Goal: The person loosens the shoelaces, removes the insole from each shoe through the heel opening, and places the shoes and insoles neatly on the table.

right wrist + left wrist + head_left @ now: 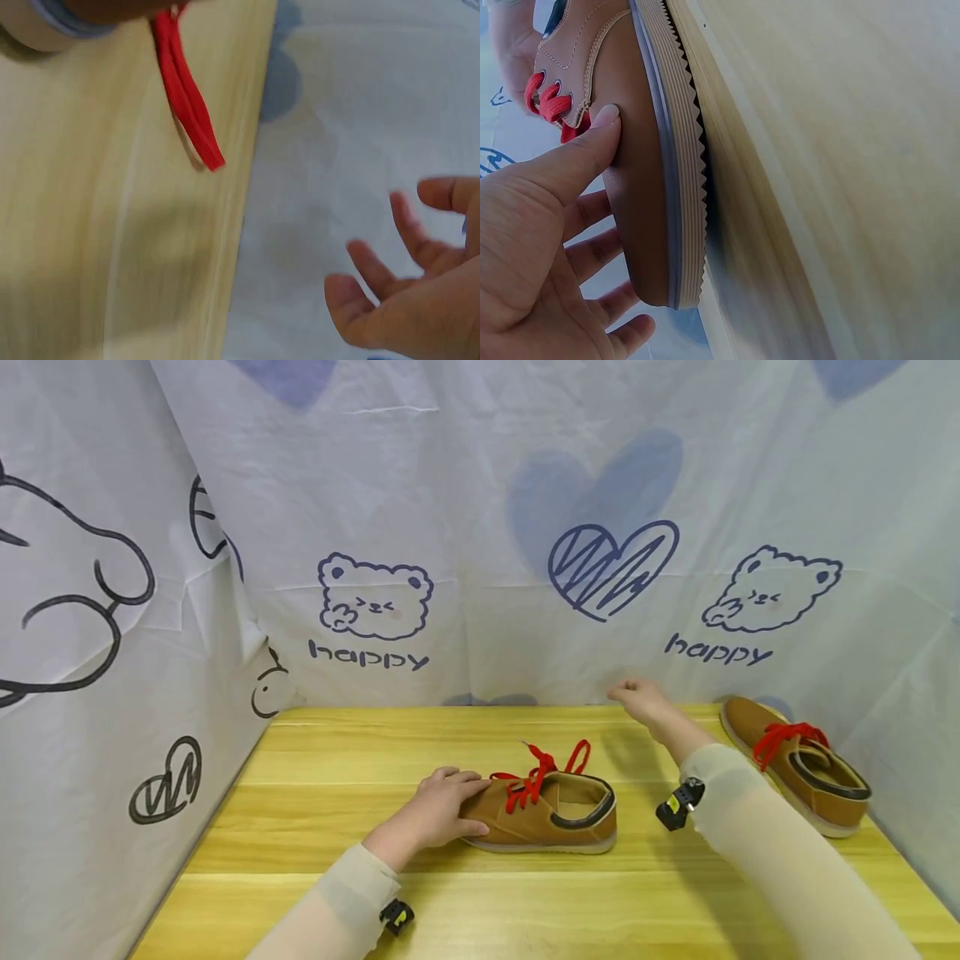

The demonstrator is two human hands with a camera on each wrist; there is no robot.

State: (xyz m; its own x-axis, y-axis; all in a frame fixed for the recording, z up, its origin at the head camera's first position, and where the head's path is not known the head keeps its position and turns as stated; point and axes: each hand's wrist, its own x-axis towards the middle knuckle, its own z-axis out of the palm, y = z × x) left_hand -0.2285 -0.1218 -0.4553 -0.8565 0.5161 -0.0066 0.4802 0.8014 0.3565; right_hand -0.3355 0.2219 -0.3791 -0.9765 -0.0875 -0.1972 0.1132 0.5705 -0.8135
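A brown shoe [510,818] with a red lace [534,781] lies sole down on the table, its toe to the left. My left hand [438,810] grips it by the toe. In the left wrist view, the thumb [592,142] presses one side of the shoe [634,172] while the fingers reach round the far side. My right hand [643,700] is raised near the table's back edge and holds nothing. Its fingers hang loosely curled in the right wrist view, well apart from the red lace [187,105].
The matching brown shoe [798,768], also red-laced, lies at an angle at the right edge of the wooden table [315,860]. A white printed cloth [480,635] hangs behind the table and along its sides. Black wrist cameras [681,803] are strapped to both sleeves.
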